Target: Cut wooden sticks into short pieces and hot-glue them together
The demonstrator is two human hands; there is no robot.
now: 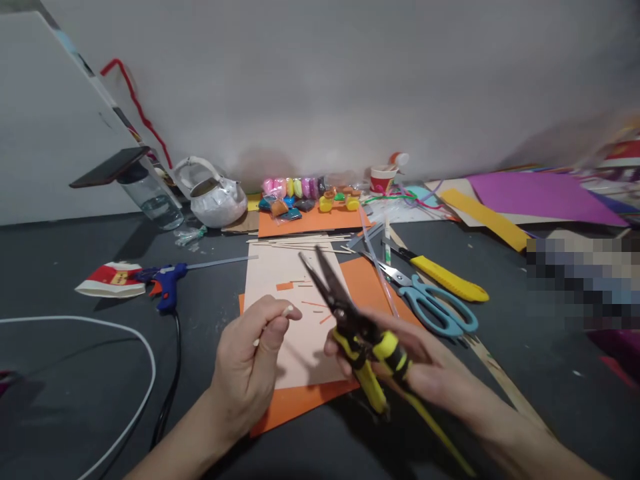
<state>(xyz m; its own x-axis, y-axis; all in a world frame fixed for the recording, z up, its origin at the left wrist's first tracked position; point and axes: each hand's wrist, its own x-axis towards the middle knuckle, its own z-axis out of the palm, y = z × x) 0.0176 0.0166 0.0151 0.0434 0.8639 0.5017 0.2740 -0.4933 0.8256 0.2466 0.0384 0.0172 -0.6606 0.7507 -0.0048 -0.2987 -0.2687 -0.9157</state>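
My left hand [255, 353] is closed, pinching a thin pale wooden stick [287, 311] between thumb and forefinger; only its ends show. In my right hand [425, 373] I hold pruning snips [345, 320] with dark narrow blades and yellow-and-black handles, the blades slightly parted and pointing up and left. The blades are near the stick but apart from it. Beneath both hands lies a pale sheet of paper [270, 267] over orange sheets [290, 407]. Small orange scraps [285, 286] and short stick pieces rest on the pale sheet, with several long thin sticks [295, 241] across its far end.
Blue-handled scissors [440, 307] and a yellow utility knife [450, 279] lie to the right. A blue glue gun [169, 285] with its cord is on the left. Behind stand a water bottle [153, 200], a silver teapot-shaped craft [217, 202], colourful clay packets [295, 190] and a red cup [383, 180].
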